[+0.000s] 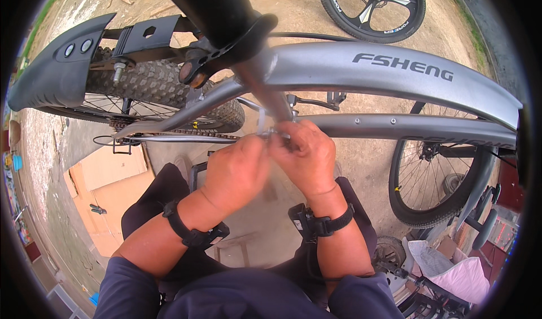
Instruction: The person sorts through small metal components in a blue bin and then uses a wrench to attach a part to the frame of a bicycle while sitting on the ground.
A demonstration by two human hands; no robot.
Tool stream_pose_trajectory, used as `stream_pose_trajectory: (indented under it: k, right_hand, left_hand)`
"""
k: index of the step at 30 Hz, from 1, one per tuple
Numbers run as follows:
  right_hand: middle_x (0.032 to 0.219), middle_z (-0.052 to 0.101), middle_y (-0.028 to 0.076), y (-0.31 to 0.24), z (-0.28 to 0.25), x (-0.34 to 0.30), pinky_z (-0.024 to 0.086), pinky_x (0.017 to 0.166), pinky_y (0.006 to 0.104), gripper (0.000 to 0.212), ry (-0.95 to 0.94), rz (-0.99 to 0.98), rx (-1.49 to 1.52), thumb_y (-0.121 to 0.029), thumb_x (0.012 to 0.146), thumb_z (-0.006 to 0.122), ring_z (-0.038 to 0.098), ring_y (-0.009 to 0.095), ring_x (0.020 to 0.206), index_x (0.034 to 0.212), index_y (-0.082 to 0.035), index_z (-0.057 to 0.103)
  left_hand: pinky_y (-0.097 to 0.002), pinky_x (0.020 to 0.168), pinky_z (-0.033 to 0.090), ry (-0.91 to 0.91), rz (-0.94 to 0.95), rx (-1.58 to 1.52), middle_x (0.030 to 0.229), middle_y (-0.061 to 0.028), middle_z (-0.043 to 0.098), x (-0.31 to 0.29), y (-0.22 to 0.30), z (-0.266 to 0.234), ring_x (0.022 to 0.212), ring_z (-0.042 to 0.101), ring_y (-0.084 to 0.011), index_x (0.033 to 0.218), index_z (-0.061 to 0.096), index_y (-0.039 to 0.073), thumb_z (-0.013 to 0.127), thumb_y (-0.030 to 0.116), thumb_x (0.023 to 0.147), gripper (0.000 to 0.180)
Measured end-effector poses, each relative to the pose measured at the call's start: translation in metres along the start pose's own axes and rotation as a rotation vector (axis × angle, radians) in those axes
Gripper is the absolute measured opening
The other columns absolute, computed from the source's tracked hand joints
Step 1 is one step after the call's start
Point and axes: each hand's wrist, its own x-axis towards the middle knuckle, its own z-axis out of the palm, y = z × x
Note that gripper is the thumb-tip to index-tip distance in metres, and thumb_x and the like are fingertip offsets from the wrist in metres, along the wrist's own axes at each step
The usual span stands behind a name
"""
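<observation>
A silver-grey bicycle frame (316,65) stands in front of me, its seat tube (270,96) coming down between the black seat clamp (228,54) and my hands. My left hand (237,169) is closed and blurred by motion, its fingertips meeting those of the other hand. Beside it, my right hand (309,155) has its fingers pinched together at the foot of the seat tube, by the lower tube (378,121). A small shiny metal part shows between the fingers, too hidden to name. Left of the hands are the chain (175,132) and the knobbly rear tyre (158,85).
A black rear mudguard (59,62) juts out at left. The front wheel (435,175) is at right, and another spoked wheel (372,9) stands beyond the frame. Flattened cardboard (116,206) bears a small dark tool (97,209). A pale pillow-like bundle (446,268) lies lower right.
</observation>
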Motion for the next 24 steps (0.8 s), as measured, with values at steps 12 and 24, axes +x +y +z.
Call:
stream_pose_trajectory:
  k: [12,24]
  right_hand:
    - [0.077,0.066,0.009,-0.01,-0.021,0.004,0.051,0.062,0.0328,0.008,-0.183,0.309,0.308,-0.007,0.081,0.077,0.064,0.022,0.066,0.087,-0.003,0.072]
    - [0.086,0.073,0.002,-0.003,-0.029,-0.002,0.05,0.073,0.0223,0.015,-0.443,0.583,0.537,-0.011,0.091,0.074,0.061,0.005,0.081,0.096,0.003,0.074]
  left_hand:
    - [-0.0456,0.054,0.049,-0.048,0.023,0.011,0.076,-0.0135,0.062,0.0,0.004,0.001,0.061,0.062,-0.0365,0.09,0.055,0.005,0.066,0.007,0.086,0.012]
    - [-0.0455,0.057,0.05,-0.041,-0.038,-0.173,0.08,-0.0154,0.065,-0.007,0.017,0.004,0.066,0.064,-0.0383,0.093,0.056,0.004,0.066,0.01,0.091,0.012]
